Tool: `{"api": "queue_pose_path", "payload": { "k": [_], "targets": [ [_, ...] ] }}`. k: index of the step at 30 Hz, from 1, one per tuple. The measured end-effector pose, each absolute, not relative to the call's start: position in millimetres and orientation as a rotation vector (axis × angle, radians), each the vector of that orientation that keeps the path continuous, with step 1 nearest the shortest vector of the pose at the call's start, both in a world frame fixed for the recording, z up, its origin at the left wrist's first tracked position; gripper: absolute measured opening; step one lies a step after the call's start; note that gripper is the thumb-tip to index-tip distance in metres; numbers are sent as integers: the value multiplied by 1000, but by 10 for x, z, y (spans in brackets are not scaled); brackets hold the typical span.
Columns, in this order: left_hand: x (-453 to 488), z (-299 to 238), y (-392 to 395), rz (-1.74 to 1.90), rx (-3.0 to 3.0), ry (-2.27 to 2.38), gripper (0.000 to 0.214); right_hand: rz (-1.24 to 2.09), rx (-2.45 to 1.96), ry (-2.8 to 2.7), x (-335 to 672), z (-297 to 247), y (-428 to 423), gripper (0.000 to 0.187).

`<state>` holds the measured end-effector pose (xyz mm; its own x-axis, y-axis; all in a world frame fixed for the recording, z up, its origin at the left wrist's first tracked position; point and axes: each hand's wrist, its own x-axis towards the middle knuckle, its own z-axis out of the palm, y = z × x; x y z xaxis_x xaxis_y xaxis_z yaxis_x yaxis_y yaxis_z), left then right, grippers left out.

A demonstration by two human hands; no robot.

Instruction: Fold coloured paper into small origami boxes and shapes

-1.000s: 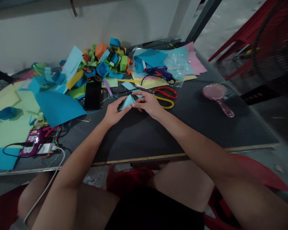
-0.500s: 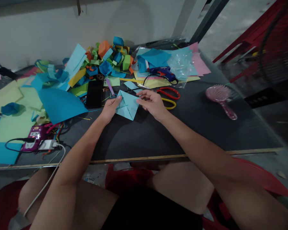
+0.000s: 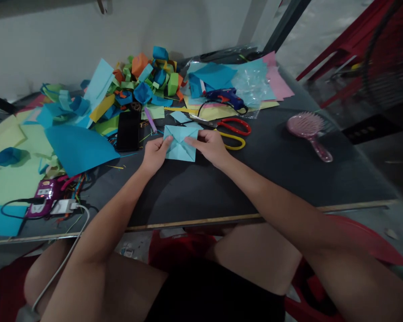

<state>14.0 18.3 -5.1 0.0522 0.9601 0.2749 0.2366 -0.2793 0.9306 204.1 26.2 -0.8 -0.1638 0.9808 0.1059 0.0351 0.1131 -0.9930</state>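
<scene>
A light blue sheet of folded paper, roughly square with creases meeting at its middle, is held up just above the dark table. My left hand pinches its left edge, thumb on top. At the upper right side my right hand grips the paper between thumb and fingers, the thumb lying over its face. Fingers under the sheet are hidden. Right behind the right hand lie scissors with one red and one yellow handle loop. Another light blue piece lies just beyond the held paper.
A black phone and a purple stick lie left of the paper. Behind are a heap of folded colored pieces and a blue glue gun. A pink hairbrush lies right; a purple power strip with cables sits front left.
The paper has turned from a diamond position to nearly square-on. My right thumb has moved inward onto its face, and the right hand has closed on the edge. The view shifted slightly.
</scene>
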Motion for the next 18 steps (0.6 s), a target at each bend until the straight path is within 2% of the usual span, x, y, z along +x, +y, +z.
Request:
{"api": "queue_pose_path", "payload": {
  "k": [3,8,18],
  "targets": [
    [125,-23,170,1311,1690,1265,71,1337,-984,-1441,2030,-19,247,42],
    [127,-4,146,1340,1666,1252,71,1220,-1061,-1536,2006,-85,241,37],
    [146,-76,169,1294,1543,1164,66,1266,-1065,-1486,2006,-102,292,39]
  ]
}}
